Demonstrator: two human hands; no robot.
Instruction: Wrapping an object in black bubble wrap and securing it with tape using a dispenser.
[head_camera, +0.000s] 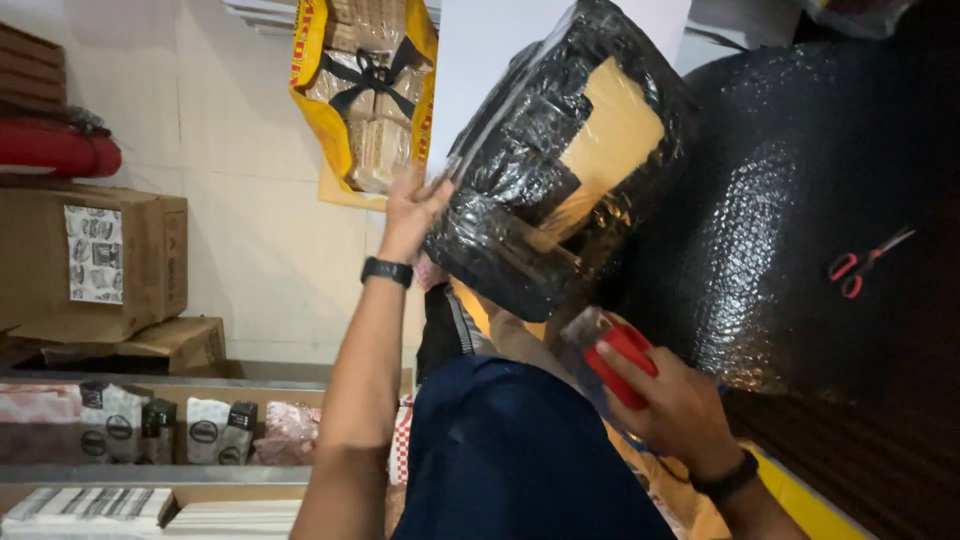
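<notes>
The left hand (408, 215) presses flat against the black-wrapped parcel (560, 160), propping it above the bubble wrap sheet (800, 220). The right hand (675, 400) is closed around a red tape dispenser (618, 360) just below it.

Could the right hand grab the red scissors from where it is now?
Probably yes, but not right away. The right hand is full with a red tape dispenser. The red scissors lie in the open on the black bubble wrap, further off, with nothing covering them or blocking the way.
</notes>
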